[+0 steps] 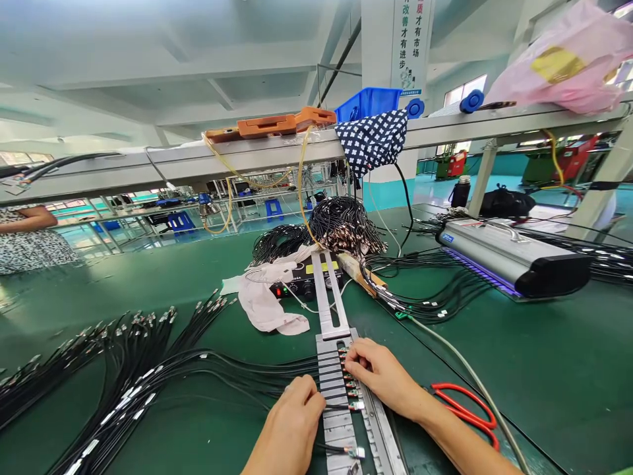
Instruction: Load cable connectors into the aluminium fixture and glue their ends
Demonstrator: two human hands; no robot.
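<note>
A slotted metal fixture (339, 421) lies lengthwise in front of me, with several black cables (277, 369) laid across its grooves. Small metal-ended connectors (356, 405) stick out on its right side. My left hand (295, 422) is closed at the fixture's left edge, thumb and forefinger pinching one black cable. My right hand (380, 376) is closed too, its fingertips together over the connector ends at the fixture's upper right. What lies between those fingertips is hidden.
Red-handled pliers (467, 409) lie right of my right arm. Bundled cables (128, 356) spread at left. Behind the fixture sit a black control box (297, 282) and white cloth (270, 300). A silver lamp unit (509, 254) stands at right. A shelf rail (173, 158) crosses above.
</note>
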